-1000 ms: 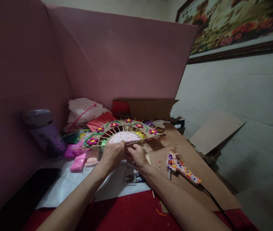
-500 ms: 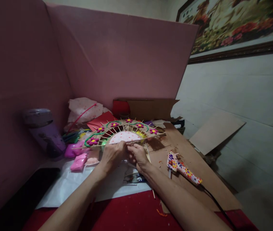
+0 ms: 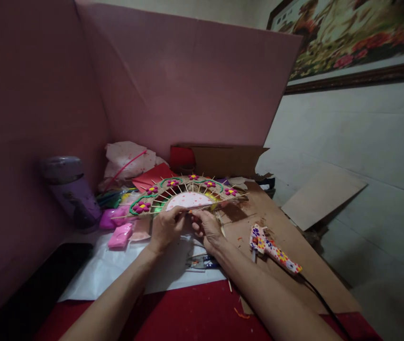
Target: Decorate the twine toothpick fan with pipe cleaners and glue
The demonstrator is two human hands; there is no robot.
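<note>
A half-round woven fan [image 3: 184, 192] of thin sticks and twine, with a green cord and pink clay flowers along its arc and a dotted pink centre, is held up above the table. My left hand [image 3: 165, 228] pinches its straight lower edge at the middle. My right hand [image 3: 207, 228] grips the same edge just to the right, fingers curled; both hands nearly touch. A wooden stick [image 3: 219, 222] hangs down beside my right hand.
A flower-patterned glue gun [image 3: 273, 249] with a black cord lies on brown cardboard [image 3: 287, 265] to the right. Pliers [image 3: 200, 261] lie on white paper under my wrists. Pink clay packets [image 3: 119, 235], a purple bottle [image 3: 70, 192] and paper scraps sit left. Pink boards wall the back.
The view has shifted slightly, so everything sits a little to the right. Both hands stay on the fan's lower edge, and the pliers under my wrists have come into sight.
</note>
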